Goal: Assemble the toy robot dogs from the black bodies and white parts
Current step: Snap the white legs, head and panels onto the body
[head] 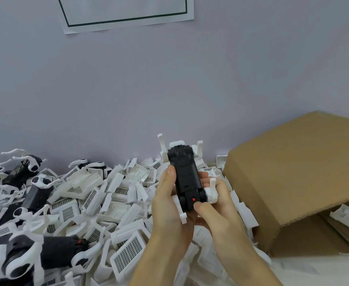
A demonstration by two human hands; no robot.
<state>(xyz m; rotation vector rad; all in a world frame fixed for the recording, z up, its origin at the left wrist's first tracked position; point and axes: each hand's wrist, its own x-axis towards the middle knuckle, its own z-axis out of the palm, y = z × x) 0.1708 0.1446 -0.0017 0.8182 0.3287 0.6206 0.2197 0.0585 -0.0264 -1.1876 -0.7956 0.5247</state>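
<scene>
A: How much has been done?

B: Several finished dogs [25, 252] are piled at the left. One black body [187, 174], white legs [211, 190] already fitted, is gripped between the left hand [169, 203] and right hand [216, 205] above the heap of white parts [115, 195]. Much is judged left.

A: What is obscured?

B: The body's far side and the cardboard box [293, 172] interior are barely seen; the table is buried.
</scene>
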